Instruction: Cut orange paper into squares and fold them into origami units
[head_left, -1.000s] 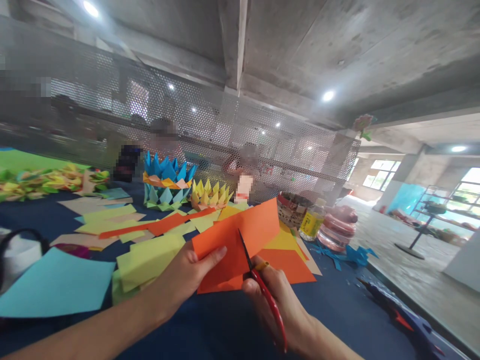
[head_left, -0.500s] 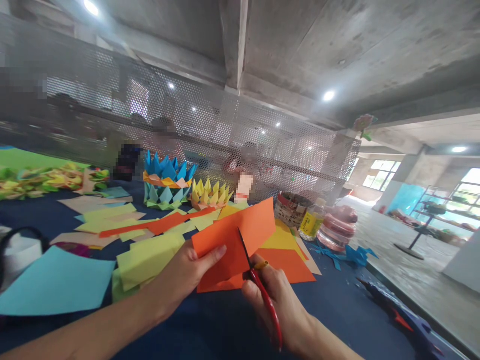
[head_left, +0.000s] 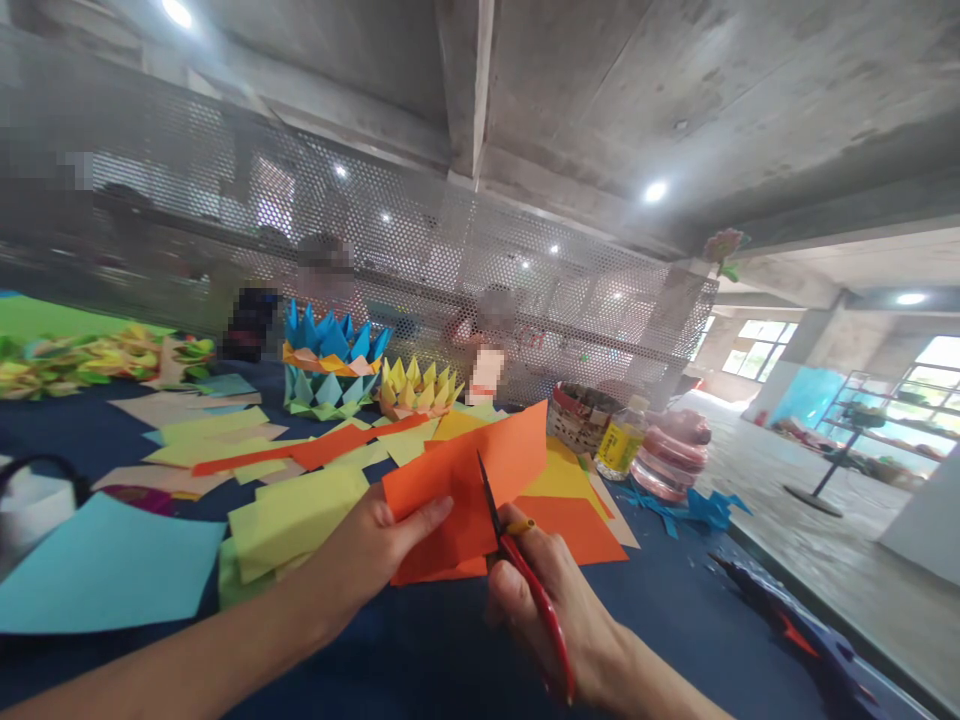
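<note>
The left hand [head_left: 386, 540] pinches a flat, bright-orange paper sheet [head_left: 461, 475] between thumb and fingers, above a dark-blue tabletop [head_left: 435, 660]. The right hand [head_left: 574, 595] curls round red-handled metal scissors [head_left: 534, 585], a dark blade against the sheet. Beyond the sheet, leftward, stands a spiky blue-and-orange folded-paper stack [head_left: 334, 345]; beyond it, rightward, a clear, yellow-labelled plastic bottle [head_left: 619, 445]

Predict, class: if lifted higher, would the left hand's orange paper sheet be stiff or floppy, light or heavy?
The orange paper sheet is probably fairly stiff: its far corner barely sags. Likely light: the left hand pinches one side.
</note>
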